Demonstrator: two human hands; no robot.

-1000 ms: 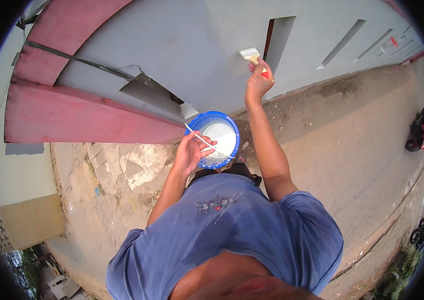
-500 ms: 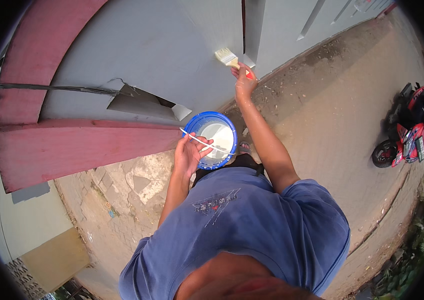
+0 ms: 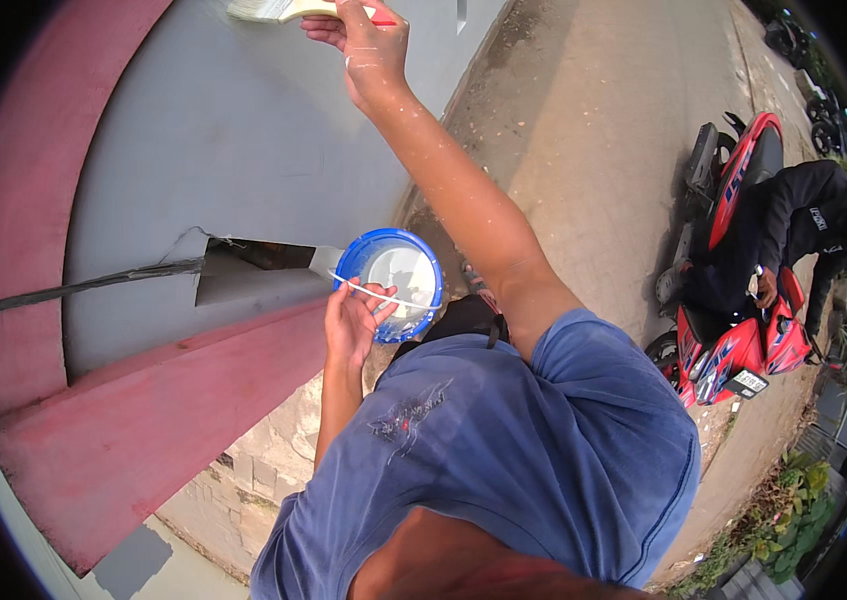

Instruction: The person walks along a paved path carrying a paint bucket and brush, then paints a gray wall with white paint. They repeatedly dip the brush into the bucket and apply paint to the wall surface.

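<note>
Raised to the upper part of the grey wall [image 3: 234, 130], my right hand [image 3: 376, 52] is closed round the handle of a flat paintbrush [image 3: 294, 9]. Its pale bristles lie against the wall at the top edge of the view. Low in front of my body, my left hand [image 3: 349, 325] hooks the thin white bail of a blue bucket [image 3: 431, 318], some of its fingers spread over the opening. White paint [image 3: 406, 277] covers part of the bucket's inside. Pale specks dot my right hand and forearm.
A reddish ledge [image 3: 174, 420] and curved band edge the wall at left. A rectangular opening [image 3: 259, 268] with a dark strip sits beside the bucket. On the paved lane at right, a person in dark clothes [image 3: 794, 225] is with a red motorbike [image 3: 734, 350]; plants [image 3: 789, 510] grow behind.
My right hand and the brush have moved up and left along the wall. The view has turned; the motorbike appears larger, and a person now shows with it. My left hand keeps the bail.
</note>
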